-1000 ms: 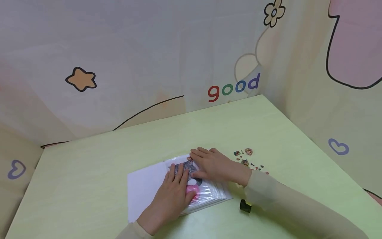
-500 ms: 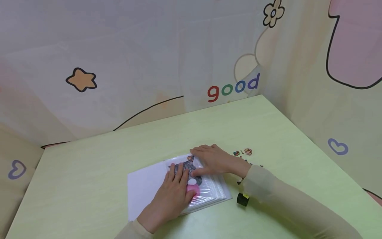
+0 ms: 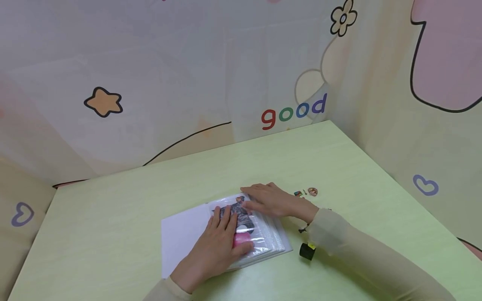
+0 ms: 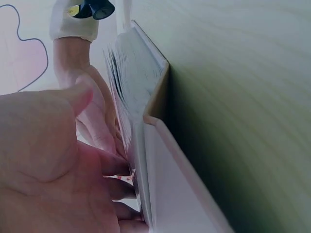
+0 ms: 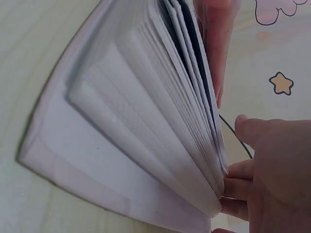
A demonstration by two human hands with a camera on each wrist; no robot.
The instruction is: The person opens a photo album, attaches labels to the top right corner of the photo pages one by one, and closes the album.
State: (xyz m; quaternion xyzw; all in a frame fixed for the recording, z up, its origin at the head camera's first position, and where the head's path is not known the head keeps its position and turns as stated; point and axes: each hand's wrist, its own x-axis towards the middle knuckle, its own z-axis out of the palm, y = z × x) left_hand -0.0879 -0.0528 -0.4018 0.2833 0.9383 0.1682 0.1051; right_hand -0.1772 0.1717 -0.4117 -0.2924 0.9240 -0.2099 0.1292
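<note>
- Head view: a white album (image 3: pixel 183 234) lies on the pale green counter (image 3: pixel 105 234), its blank inner cover side to the left and a stack of clear-sleeved pages to the right.
- The top page shows a grey printed figure (image 3: pixel 244 220) above a bright pink shape (image 3: pixel 241 239), with a small sticker (image 3: pixel 239 200) near the upper edge; light glints on the plastic.
- The left hand (image 3: pixel 216 251) rests flat on that page, its fingers straight and slightly apart, its thumb across the lower part.
- The right hand (image 3: pixel 274 200) touches the page's upper right corner, its fingers extended and close together, its thumb held away from them.
- Small loose stickers (image 3: pixel 313 191) lie on the counter just beyond the right wrist, some partly hidden by the sleeve (image 3: pixel 327 228); a black device (image 3: pixel 307 251) with a yellow patch shows beside the cuff.
- Behind stands a wall (image 3: pixel 169 75) printed with a star, a flower and the word "good".
- Left wrist view: the left palm fills the near side, its fingertips meeting the album's page; the spine and fanned page edges face the camera, and the right hand is beyond.
- Right wrist view: the page edges spread in layers above the cover; the right fingers reach the stack's edge, clamped on nothing visible, and part of the left hand shows behind the pages.
</note>
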